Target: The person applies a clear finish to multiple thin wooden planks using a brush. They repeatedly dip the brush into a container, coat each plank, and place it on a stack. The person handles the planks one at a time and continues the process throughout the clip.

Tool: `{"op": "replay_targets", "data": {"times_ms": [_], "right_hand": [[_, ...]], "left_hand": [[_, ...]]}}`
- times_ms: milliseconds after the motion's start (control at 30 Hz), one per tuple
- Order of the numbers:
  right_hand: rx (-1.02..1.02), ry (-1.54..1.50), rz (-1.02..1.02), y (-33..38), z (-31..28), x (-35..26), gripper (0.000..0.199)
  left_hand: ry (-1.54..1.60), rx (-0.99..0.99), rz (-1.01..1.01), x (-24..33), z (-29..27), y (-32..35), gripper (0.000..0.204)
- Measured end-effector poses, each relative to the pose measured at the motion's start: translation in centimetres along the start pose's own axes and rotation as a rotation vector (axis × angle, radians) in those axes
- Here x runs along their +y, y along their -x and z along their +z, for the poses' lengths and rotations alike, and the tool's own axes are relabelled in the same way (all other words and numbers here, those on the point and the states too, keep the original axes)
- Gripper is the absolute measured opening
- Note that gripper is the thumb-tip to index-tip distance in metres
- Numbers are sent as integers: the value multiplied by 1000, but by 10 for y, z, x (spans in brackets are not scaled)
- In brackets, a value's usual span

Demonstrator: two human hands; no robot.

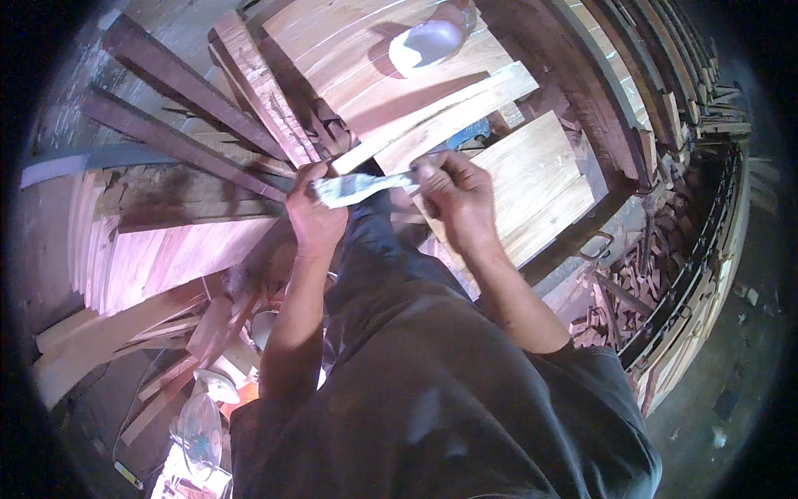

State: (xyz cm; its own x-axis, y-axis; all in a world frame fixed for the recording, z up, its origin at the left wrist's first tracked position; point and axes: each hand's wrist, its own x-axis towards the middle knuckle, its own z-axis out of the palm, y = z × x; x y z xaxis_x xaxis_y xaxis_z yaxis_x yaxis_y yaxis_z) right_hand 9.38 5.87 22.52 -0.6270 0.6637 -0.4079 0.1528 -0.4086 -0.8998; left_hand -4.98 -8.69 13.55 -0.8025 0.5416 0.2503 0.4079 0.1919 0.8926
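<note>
Two hands meet above the knees: the left hand [314,208] and right hand [453,195] both pinch a white scraper [357,188]. Pale boards [540,179] and dark planks [179,137] crowd the workshop.

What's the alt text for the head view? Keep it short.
Seen from above, a person's left hand and right hand hold a pale, smeared flat blade between them over light wooden boards. A white bowl sits on the planks beyond, with dark wood strips fanned out to the left.
</note>
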Motion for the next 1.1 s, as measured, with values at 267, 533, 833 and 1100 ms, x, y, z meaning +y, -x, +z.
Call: {"op": "replay_targets", "data": {"times_ms": [267,533,833,1100], "right_hand": [[136,94,-54,-12,-26,-8,18],[296,453,-154,-66,-66,9,20],[609,815,-353,-91,-94,-21,22],[-6,547,-492,4,15,-16,17]], "left_hand": [[-70,-41,37,13,-3,-5,36],[-118,-27,20,9,-3,-5,34],[-100,-33,7,6,-2,-11,34],[-63,-75,-70,-4,-4,-16,30]]}}
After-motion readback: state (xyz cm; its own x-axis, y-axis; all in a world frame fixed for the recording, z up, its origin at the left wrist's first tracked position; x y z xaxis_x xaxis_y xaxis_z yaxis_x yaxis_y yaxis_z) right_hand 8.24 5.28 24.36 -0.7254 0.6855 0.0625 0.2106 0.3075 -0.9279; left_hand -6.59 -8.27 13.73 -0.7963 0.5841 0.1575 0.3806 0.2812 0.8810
